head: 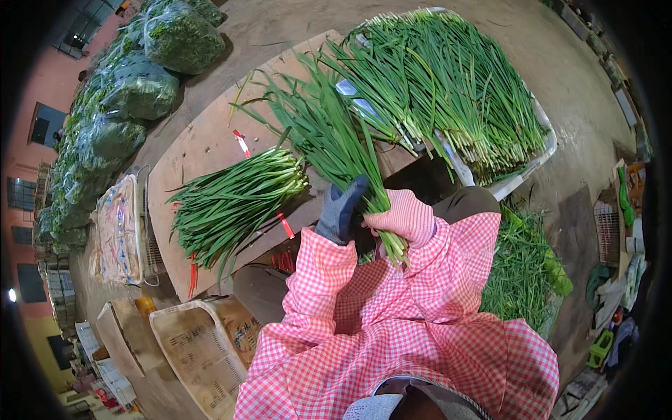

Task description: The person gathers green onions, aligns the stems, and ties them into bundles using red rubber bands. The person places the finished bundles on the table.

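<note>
My left hand point(341, 207), in a dark grey glove, is wrapped around a bunch of long green leafy stalks, probably garlic chives point(336, 131), which fans out away from me. My right hand point(380, 218) grips the same bunch near its pale stem ends, partly covered by a striped cuff. On the brown board to the left lies a separate pile of chives point(236, 202), pale ends to the right. Strips of red tape point(285, 226) show beside and under that pile. A large heap of chives point(451, 84) fills a white plastic tray point(546, 123) at the upper right.
The board point(194, 147) spans the space before me. Large plastic-wrapped bundles of greens point(181, 42) line the upper left. Plastic crates point(197, 346) stand at the lower left, near a cardboard box point(118, 336). Loose green trimmings point(517, 283) lie on my right.
</note>
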`<action>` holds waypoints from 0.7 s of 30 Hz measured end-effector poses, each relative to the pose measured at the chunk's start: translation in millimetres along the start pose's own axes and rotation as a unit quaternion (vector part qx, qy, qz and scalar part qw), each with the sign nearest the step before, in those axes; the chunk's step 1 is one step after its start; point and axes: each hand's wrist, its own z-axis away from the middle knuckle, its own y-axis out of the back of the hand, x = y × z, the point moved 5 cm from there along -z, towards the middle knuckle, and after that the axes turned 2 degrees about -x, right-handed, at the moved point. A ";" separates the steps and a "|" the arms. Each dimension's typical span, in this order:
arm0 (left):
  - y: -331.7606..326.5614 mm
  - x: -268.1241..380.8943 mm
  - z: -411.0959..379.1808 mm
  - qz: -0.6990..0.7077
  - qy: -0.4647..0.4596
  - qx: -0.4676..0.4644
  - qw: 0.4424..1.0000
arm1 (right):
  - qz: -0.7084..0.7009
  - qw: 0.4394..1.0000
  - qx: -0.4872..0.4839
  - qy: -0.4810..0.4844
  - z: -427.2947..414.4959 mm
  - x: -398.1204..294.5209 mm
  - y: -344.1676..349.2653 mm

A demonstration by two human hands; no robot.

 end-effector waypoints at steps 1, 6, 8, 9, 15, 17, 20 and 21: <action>-2.5 11.8 -9.7 0.028 -0.026 -0.001 0.999 | -0.005 1.000 -0.006 0.002 2.0 -5.8 -0.6; -31.1 65.2 -40.1 0.081 -0.073 -0.054 0.993 | 0.179 0.982 0.050 0.018 -15.8 -24.1 22.3; -32.2 74.3 -49.9 0.024 -0.101 -0.054 0.993 | 0.230 0.968 0.070 0.068 -29.3 -34.2 34.4; -35.9 80.6 -53.4 0.030 -0.104 -0.035 0.993 | 0.228 0.969 0.092 -0.015 -26.7 -45.8 40.2; -38.3 124.5 -63.8 -0.125 -0.171 0.005 0.977 | -0.033 0.991 -0.062 0.118 -91.2 -67.5 40.3; -26.0 123.9 -65.3 -0.301 -0.184 0.010 0.936 | 0.125 0.974 -0.044 0.186 -99.8 -76.5 42.0; -21.6 117.9 -65.0 -0.276 -0.152 0.030 0.948 | 0.239 0.952 -0.049 0.188 -102.4 -84.8 42.4; -22.5 118.5 -69.8 -0.292 -0.139 0.018 0.946 | 0.187 0.955 -0.049 0.227 -114.1 -71.3 47.9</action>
